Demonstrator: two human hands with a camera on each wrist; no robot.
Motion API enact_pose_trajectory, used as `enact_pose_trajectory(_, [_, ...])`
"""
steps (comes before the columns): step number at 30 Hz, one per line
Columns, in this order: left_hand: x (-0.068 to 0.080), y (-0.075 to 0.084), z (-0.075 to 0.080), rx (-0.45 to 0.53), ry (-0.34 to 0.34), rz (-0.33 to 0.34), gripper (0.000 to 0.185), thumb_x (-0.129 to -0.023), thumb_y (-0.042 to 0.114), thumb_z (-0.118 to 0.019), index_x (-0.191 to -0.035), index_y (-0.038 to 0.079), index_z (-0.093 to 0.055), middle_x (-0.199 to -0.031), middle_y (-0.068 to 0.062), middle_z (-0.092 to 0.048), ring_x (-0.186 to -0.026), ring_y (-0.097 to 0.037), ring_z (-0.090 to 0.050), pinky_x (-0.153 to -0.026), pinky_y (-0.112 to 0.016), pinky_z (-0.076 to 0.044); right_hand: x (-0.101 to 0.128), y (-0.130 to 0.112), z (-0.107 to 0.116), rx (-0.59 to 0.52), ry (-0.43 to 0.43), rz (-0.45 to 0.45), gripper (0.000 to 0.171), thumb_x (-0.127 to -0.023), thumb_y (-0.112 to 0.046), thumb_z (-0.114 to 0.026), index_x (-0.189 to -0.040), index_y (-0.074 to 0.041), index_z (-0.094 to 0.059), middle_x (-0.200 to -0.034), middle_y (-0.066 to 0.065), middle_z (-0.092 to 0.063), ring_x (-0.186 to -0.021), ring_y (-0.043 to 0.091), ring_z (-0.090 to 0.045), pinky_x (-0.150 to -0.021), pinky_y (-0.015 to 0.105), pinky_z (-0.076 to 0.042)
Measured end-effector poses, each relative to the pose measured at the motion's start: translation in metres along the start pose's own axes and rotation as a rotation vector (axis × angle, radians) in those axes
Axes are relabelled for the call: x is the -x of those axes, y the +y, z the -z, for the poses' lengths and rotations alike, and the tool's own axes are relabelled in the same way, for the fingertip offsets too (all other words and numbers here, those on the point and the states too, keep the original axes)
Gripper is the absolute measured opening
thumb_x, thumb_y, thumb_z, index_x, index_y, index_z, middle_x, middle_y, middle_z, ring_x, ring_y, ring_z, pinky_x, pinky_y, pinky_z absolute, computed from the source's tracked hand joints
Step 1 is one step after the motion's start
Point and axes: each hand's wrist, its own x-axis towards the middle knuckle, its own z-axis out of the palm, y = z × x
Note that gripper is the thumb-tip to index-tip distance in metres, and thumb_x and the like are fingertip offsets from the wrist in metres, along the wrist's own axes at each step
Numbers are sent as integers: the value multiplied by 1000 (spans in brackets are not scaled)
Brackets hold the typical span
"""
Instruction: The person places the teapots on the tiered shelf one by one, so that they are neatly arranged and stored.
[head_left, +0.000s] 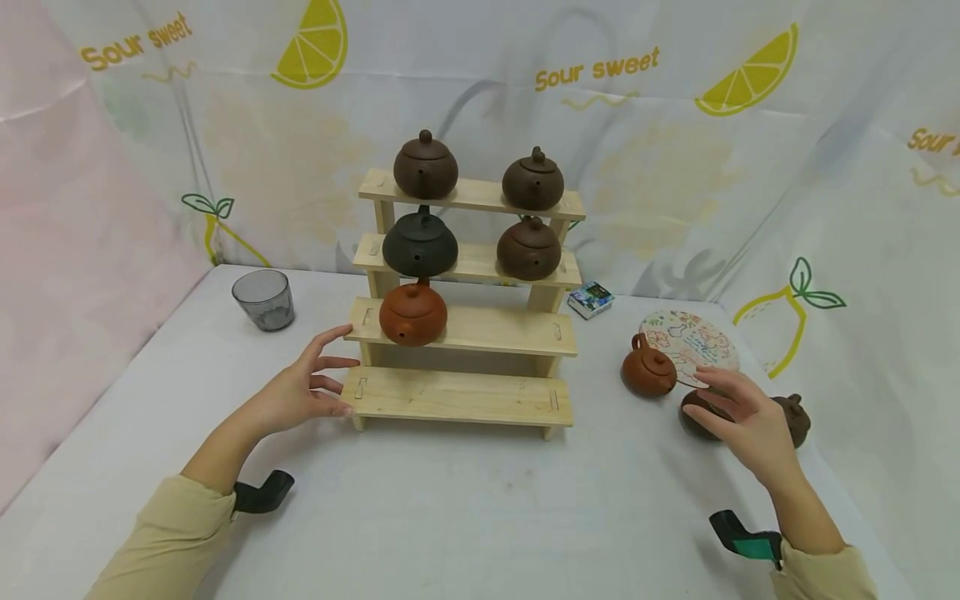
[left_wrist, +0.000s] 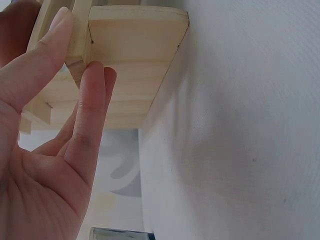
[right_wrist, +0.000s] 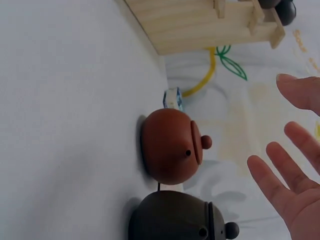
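My left hand (head_left: 296,392) is at the left end of a stepped wooden stand (head_left: 457,396); thumb and fingers (left_wrist: 90,100) grip the end of a lower board. Above it, an orange-red teapot (head_left: 413,314) sits at the left of the second step from the bottom. A black teapot (head_left: 420,243) and a brown one (head_left: 528,249) occupy the step above, with two dark brown teapots (head_left: 425,167) on top. My right hand (head_left: 750,425), fingers spread and holding nothing, hovers over a dark teapot (right_wrist: 175,217). Beside that is a reddish-brown teapot (right_wrist: 167,146).
Another dark teapot (head_left: 795,419) shows partly behind my right hand. A round patterned mat (head_left: 693,337) lies behind the reddish-brown teapot. Right of the stand lies a small box (head_left: 591,300); a clear grey glass (head_left: 266,302) stands at the left. Lemon-printed cloth (head_left: 637,167) hangs behind.
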Motion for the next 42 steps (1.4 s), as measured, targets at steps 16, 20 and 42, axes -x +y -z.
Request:
enact_pose_trajectory(16, [1,1,0,1,1,7,111,-70,6,-81,-148,32,-7,-135,-26,-42,-96,-29,-59,-74,-33,-49,22,97,27,68,83,-36,53,-71,10,-75,-120,-2,-60,-120,10,-56,-109,6,-53,-85,15,-42])
enact_pose_trajectory(20, [1,1,0,2,-1,11,111,-70,7,-81,-148,33,-8,-135,-26,-42,-96,-29,-59,-74,-34,-49,23,107,29,135,130,-42,52,-70,6,-78,-118,-7,-62,-116,2,-58,-107,5,-53,-84,12,-41])
enact_pose_trajectory(42, [0,1,1,2,-6,11,109,-70,7,-81,-148,31,-8,-135,-26,-42,-97,-30,-59,-75,-34,-49,12,43,26,149,-203,-563,83,-79,-30,-75,-143,-5,-30,-145,33,-12,-127,56,-12,-93,69,-18])
